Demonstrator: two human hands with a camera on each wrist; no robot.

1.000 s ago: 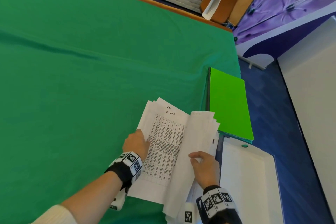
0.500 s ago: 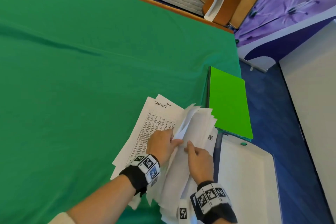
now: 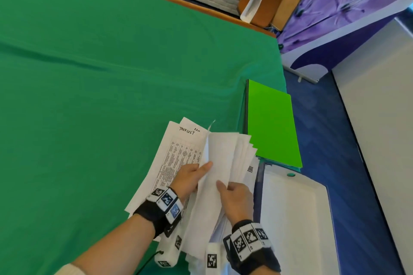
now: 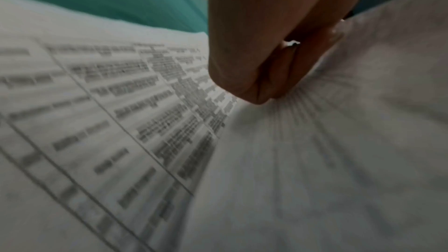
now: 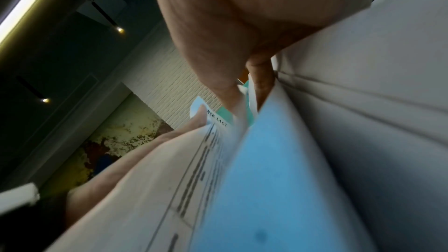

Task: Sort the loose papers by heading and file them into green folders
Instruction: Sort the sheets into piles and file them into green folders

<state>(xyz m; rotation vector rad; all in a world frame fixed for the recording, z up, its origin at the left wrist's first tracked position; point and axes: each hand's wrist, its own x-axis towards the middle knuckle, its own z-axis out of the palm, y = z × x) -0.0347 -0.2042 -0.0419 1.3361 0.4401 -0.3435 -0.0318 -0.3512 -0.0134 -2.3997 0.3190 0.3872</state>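
Note:
A pile of loose papers [image 3: 232, 152] lies on the green cloth near its right edge. The top face-up sheet [image 3: 176, 158] is a printed table with the handwritten heading "TASKLIST". To its right, turned-over sheets fan out blank side up. My left hand [image 3: 201, 169] pinches the edge of the half-turned sheet, thumb on top; the left wrist view shows these fingers [image 4: 274, 76] curled against the paper. My right hand [image 3: 225, 187] grips the turned sheets, thumb on top, and in the right wrist view that hand [image 5: 244, 91] pinches sheet edges. A bright green folder [image 3: 272, 125] lies shut just beyond the pile.
A white tray [image 3: 312, 219] sits right of the papers, below the folder. The green cloth [image 3: 111, 73] stretches wide to the left and back. Blue floor [image 3: 324, 140] and a white panel lie beyond the table's right edge. Boards lean past the far edge.
The sheet headed "IT Logs" has been turned over to the right, uncovering the "TASKLIST" sheet. My left hand moved from the pile's left side to the turning sheet.

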